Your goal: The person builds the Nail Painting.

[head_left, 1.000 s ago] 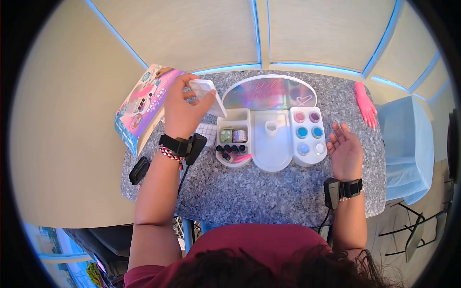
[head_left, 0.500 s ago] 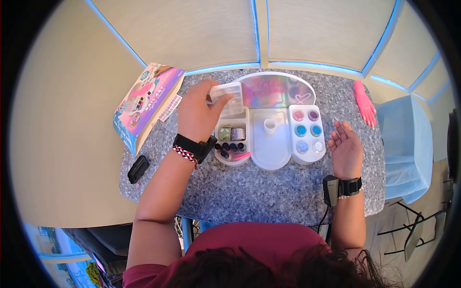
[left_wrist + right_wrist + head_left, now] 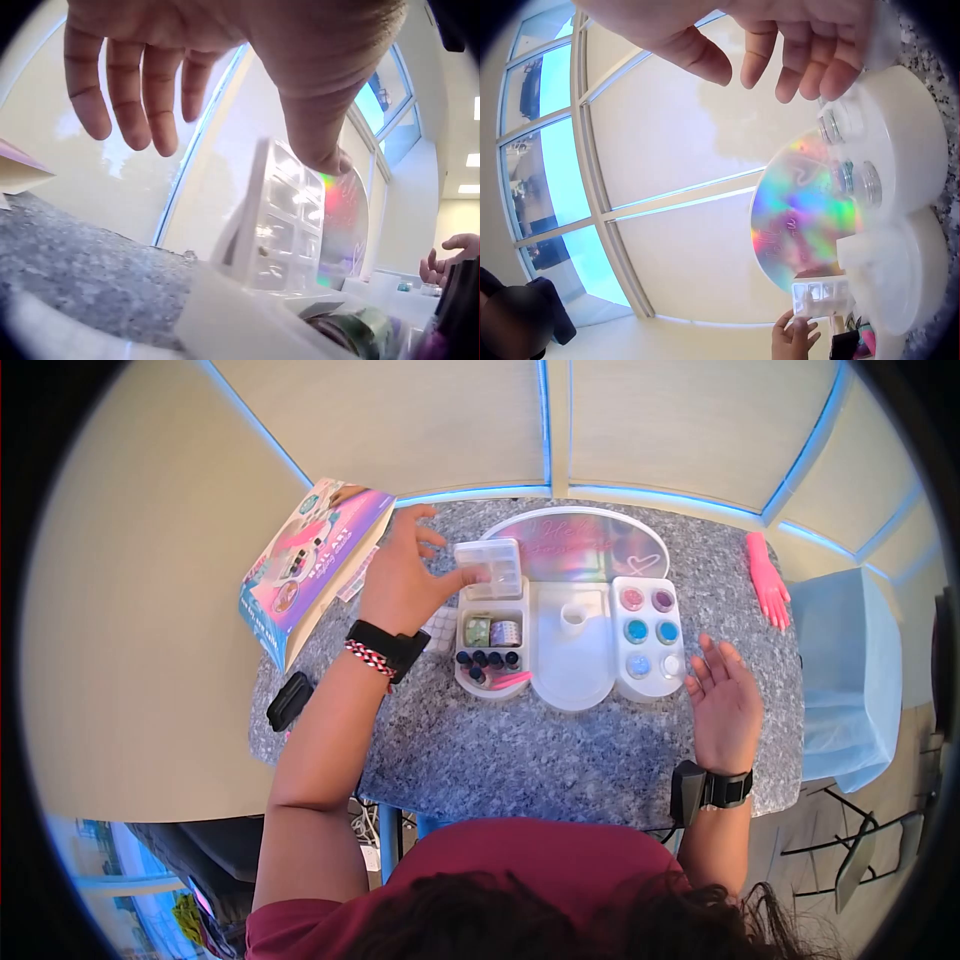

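A clear compartment case (image 3: pixel 488 568) stands upright at the back of the left section of a white nail-art organizer (image 3: pixel 570 675). My left hand (image 3: pixel 403 582) is just left of the case, fingers spread apart, its thumb overlapping the case's face. In the left wrist view the case (image 3: pixel 289 217) leans slightly, with nothing between thumb and fingers. My right hand (image 3: pixel 727 705) hovers palm up beside the organizer's right section, its fingers loosely extended and holding nothing. That section carries several glitter pots (image 3: pixel 637 630).
In the left section sit rolls of tape (image 3: pixel 505 632), dark-capped bottles (image 3: pixel 495 659) and pink tools (image 3: pixel 512 680). A nail art box (image 3: pixel 315 565) lies at the left, near a black object (image 3: pixel 289 701). A pink model hand (image 3: pixel 767 582) lies at the far right.
My left hand carried the clear case rightward over the organizer's left section and let go of it there. The hand has since drawn back left with fingers spread. The right hand has barely moved.
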`<state>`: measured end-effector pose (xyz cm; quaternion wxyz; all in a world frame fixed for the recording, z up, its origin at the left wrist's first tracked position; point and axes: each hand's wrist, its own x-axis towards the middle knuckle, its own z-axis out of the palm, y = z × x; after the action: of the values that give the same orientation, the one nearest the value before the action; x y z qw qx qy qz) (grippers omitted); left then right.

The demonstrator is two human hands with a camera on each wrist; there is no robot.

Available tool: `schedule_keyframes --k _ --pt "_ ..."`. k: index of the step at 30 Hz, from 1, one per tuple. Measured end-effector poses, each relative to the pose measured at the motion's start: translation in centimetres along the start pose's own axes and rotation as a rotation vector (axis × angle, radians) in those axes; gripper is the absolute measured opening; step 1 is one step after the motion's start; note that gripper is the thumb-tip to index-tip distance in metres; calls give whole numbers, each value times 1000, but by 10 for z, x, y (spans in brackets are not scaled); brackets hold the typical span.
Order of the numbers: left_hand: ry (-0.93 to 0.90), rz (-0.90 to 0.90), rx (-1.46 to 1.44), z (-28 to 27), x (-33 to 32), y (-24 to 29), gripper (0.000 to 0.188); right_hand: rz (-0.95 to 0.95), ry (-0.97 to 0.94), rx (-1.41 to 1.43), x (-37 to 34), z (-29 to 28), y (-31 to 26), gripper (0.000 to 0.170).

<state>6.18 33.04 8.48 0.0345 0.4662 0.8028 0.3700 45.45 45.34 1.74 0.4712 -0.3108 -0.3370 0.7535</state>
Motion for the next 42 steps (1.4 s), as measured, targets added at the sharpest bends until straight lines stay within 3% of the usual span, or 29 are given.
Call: schedule_keyframes --k 2,4,5,8,10,13,16,18,19,21,22,24,30,32,34,36,38,42 --pt "52 48 95 -10 -6 -18 73 -14 -22 1 -7 -2 3 35" --pt "-169 309 363 -26 -10 -55 74 -18 -30 17 -13 -1 4 34" --pt "-329 239 416 -34 -16 -60 72 -17 -33 20 -14 -2 7 34" --pt "-384 312 486 -34 -39 -87 72 -38 -12 -13 -17 -9 13 34" --pt "-432 262 427 -33 -42 -94 71 -39 -13 13 -15 -16 17 33" --pt "-409 285 468 -35 -41 -90 67 -15 10 40 -11 -25 21 32" --pt "-395 192 422 -48 -41 -72 58 -32 37 44 -9 -29 23 31" --pt "-398 -19 184 -59 -39 -67 43 -40 50 42 -8 -31 22 30" --pt "-398 -15 184 -59 -37 -64 43 -46 61 40 -8 -32 22 29" --pt "-148 26 -174 -61 -34 -60 33 -43 65 44 -7 -32 22 28" --pt "-149 27 -176 -60 -34 -53 33 -35 68 46 -8 -33 22 28" --pt "20 157 -274 -53 -33 -31 23 -40 70 43 -8 -32 22 27" --pt "82 221 -432 -10 -23 8 13 -69 61 4 -7 -35 24 32" --pt "53 233 -466 14 -12 -2 14 -71 71 -7 -8 -35 24 31" --pt "2 361 -527 25 -5 -10 15 -62 79 -8 -7 -34 24 30" --pt "5 399 -486 28 -6 -8 12 -63 82 -15 -8 -30 24 30" --pt "12 567 -195 29 -7 -10 10 -61 85 -22 -9 -27 23 30" --pt "66 630 40 29 -9 -10 13 -54 97 10 -10 -28 22 27"
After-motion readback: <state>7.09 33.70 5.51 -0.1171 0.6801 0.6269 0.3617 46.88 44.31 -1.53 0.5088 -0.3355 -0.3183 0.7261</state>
